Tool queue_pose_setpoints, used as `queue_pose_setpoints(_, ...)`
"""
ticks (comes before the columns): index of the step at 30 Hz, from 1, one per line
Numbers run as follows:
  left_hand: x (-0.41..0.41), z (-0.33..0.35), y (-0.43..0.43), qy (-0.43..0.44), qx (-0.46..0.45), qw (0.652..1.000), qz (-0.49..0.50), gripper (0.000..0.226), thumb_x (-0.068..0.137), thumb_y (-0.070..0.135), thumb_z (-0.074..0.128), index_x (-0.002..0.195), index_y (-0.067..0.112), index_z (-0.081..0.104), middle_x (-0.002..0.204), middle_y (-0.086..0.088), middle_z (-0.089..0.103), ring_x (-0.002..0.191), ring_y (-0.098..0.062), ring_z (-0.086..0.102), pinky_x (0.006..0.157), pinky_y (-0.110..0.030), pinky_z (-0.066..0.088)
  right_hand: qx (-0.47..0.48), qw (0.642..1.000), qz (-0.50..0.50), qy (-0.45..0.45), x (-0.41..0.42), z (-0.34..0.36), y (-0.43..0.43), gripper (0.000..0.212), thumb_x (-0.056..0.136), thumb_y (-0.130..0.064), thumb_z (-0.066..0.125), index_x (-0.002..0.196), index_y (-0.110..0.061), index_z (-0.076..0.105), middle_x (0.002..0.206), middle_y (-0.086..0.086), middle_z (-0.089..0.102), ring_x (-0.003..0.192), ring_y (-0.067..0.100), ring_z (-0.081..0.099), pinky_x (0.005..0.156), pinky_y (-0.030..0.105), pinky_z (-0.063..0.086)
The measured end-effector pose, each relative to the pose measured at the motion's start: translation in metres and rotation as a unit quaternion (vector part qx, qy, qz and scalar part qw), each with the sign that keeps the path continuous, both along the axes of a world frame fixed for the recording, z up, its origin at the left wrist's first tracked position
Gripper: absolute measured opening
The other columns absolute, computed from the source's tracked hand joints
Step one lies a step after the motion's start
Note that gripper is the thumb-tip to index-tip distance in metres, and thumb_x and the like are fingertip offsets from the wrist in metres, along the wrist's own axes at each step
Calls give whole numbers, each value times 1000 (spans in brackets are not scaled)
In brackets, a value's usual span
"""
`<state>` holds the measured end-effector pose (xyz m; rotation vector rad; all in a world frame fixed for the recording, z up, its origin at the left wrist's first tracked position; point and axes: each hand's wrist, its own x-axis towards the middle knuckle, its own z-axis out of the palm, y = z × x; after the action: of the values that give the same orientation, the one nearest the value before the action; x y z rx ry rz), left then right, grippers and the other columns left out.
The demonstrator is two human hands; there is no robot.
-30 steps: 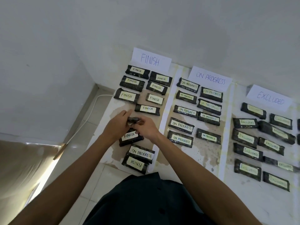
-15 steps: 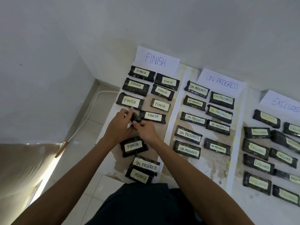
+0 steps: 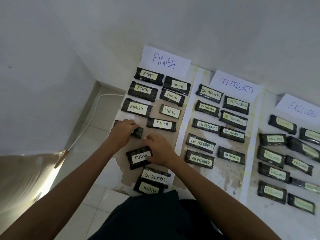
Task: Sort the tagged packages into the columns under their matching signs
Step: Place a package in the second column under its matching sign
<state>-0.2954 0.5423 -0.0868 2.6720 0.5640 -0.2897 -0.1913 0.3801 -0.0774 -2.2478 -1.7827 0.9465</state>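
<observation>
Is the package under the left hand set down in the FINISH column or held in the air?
Set down, apparently: the package lies flat beneath the left hand, in the FINISH column; its tag is mostly hidden.

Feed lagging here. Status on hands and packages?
Left hand pressing a package down in the FINISH column. Right hand on FINISH package. ON PROGRESS package unsorted, near edge.

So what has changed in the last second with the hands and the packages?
The package that both hands held together in the air now lies in the FINISH column, under the left hand. The right hand has let go of it and moved down to the FINISH package below. The stacked ON PROGRESS package and the sorted rows stayed as they were.
</observation>
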Motion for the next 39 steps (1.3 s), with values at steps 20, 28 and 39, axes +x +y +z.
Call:
queue_pose_setpoints(20,-54,4,-78,-137,-50,980,135,53,70,1,66,122,9,58,116,-15,55,105,-32,50,86,-41,45,-49,984,-80,-151,25,11,-34,76,73,-32,76,134,-7,38,129,13,44,113,31,47,91,41,46)
queue_pose_setpoints(28,-68,-5,-119,-103,-106,979,139,44,79,6,60,123,10,56,116,-15,54,105,-32,49,88,-43,47,-45,976,-103,-184,18,6,-44,75,76,-32,73,136,-10,35,130,17,41,115,36,44,92,45,41)
queue_pose_setpoints(39,-84,-6,-174,-48,-188,962,191,58,78,1,60,134,9,44,125,-14,44,114,-27,44,99,-38,44,-70,995,-13,-70,-40,-3,-108,62,78,-30,69,130,-9,43,133,18,41,113,35,45,89,43,44)
